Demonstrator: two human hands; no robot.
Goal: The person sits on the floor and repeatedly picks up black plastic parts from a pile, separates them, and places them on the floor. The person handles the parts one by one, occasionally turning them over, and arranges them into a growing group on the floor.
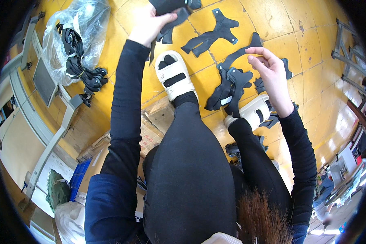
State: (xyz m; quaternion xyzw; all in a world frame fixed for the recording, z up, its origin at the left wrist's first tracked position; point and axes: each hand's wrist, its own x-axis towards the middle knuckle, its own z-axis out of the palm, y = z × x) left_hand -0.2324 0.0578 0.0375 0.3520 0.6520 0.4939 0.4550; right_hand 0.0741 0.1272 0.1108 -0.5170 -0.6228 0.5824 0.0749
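Observation:
My left hand (145,29) is closed on a dark fabric piece (166,5) at the top of the view, thumb pressed over its edge. The far end of that piece runs out of the picture. My right hand (271,72) hangs over the floor with nothing in it, thumb and fingers bent and apart. Below and left of it lie overlapping black fabric pieces (230,86), strap-like with branching ends. Another branched black piece (216,34) rests on the floor between my hands.
Yellow tiles (272,16) cover the floor. At left, a clear plastic bag (94,30) lies around a tied bundle of black pieces (74,61). My feet wear cream sandals (179,77). A cardboard box (150,136) sits beside my leg; metal frames (67,116) stand at left.

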